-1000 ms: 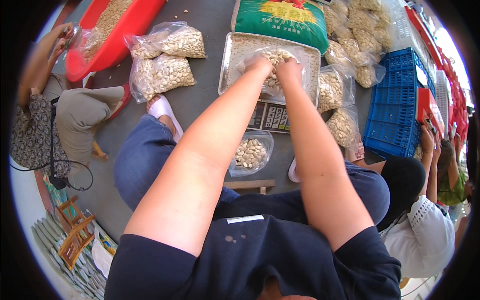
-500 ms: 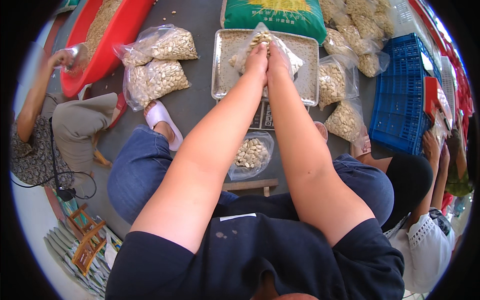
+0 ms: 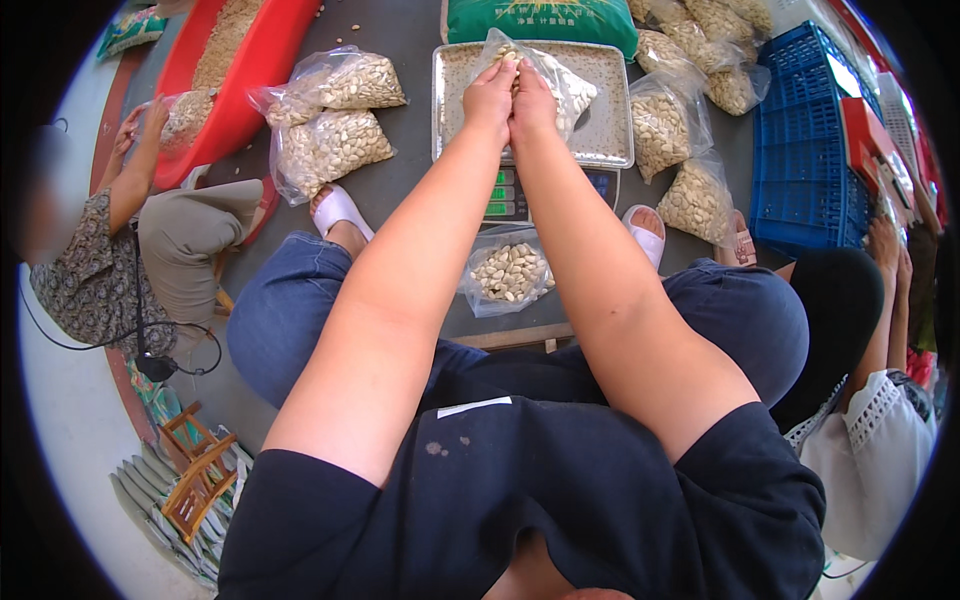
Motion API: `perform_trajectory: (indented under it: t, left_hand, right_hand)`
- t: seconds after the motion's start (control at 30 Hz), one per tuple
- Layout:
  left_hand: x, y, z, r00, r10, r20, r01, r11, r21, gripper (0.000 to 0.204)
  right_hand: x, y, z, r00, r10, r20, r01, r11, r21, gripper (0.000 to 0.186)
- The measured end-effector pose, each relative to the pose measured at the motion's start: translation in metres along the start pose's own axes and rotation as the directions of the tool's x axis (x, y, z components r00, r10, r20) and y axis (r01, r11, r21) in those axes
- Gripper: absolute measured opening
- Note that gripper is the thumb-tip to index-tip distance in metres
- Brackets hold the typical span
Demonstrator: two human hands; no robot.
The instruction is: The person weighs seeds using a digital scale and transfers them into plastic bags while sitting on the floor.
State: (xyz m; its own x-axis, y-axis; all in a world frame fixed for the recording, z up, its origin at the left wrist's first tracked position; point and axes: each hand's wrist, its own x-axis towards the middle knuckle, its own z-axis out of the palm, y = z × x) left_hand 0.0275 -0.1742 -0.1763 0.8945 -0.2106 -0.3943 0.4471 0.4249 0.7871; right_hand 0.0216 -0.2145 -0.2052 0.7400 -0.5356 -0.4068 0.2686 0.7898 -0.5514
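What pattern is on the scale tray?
The scale tray is pale with brownish speckles; head view.

From my remote station, I am viewing the room through the head camera. A smooth grey floor [image 3: 395,30] is extending across the work area. On the left, a plain white wall [image 3: 60,340] is rising and appearing curved near the rim. A reddish-brown strip [image 3: 118,85] is running between wall and floor. At lower left, a small wooden chair [image 3: 200,485] is standing near the wall, and stacked grey-green packages [image 3: 150,505] are lying beside it. On the right, a blue plastic crate [image 3: 810,150] with slotted sides is occupying the floor. Bright light is illuminating the wall and floor.
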Motion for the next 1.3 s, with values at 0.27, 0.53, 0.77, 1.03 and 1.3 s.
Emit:
perform_trajectory:
  t: [0.27, 0.53, 0.77, 1.03, 1.3]
  left_hand:
    - [-0.053, 0.025, 0.002, 0.993, 0.041, 0.109, -0.026, 0.991, -0.133, 0.031]
    - [-0.103, 0.023, -0.005, 0.993, 0.037, 0.109, -0.02, 0.988, -0.154, 0.03]
    - [-0.084, 0.026, -0.003, 0.996, 0.036, 0.083, -0.026, 0.992, -0.125, 0.031]
    - [-0.024, 0.006, -0.009, 0.997, -0.062, 0.048, 0.063, 0.998, -0.025, 0.029]
    - [-0.034, 0.017, 0.004, 0.996, -0.066, 0.064, 0.069, 0.997, -0.041, 0.029]
  right_hand:
    - [-0.068, -0.029, 0.025, 0.988, -0.148, 0.033, 0.15, 0.987, -0.059, 0.027]
    - [-0.108, -0.031, 0.004, 0.986, -0.131, 0.1, 0.14, 0.986, -0.089, 0.024]
    - [-0.091, -0.031, 0.016, 0.986, -0.138, 0.095, 0.15, 0.98, -0.129, 0.025]
    - [-0.037, -0.008, 0.006, 0.982, -0.188, -0.025, 0.173, 0.941, -0.291, 0.025]
    - [-0.046, -0.02, 0.014, 0.993, -0.103, -0.065, 0.097, 0.991, -0.094, 0.019]
